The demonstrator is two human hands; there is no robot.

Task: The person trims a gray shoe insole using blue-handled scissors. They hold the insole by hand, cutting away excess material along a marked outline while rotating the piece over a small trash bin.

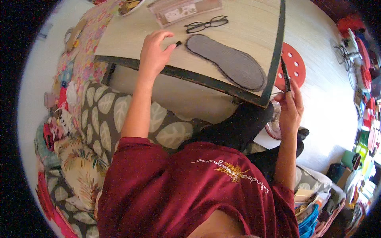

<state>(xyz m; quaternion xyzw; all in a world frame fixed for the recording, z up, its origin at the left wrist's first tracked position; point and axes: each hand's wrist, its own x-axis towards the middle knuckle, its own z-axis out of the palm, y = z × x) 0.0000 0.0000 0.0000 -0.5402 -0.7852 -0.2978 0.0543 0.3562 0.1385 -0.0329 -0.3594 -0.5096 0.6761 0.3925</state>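
Note:
My left hand [154, 52] is over the table top [131, 39], thumb and fingers apart. A small black piece [178, 43] is at the tip of its thumb; whether it touches the thumb I cannot tell. To the right of that piece lies a grey fuzzy insole [228, 61], flat and slanting toward the table's near right corner. Just off the table's right edge, my right hand [291, 104] grips a slim black pen-like stick [285, 75], which points upward from the fingers. Its exact kind cannot be made out.
Black-framed glasses [206, 24] lie beyond the insole, with a clear plastic box [184, 11] behind them. A red disc with holes [294, 65] is past the table's dark right edge. A leaf-patterned sofa [105, 109] runs along the near side.

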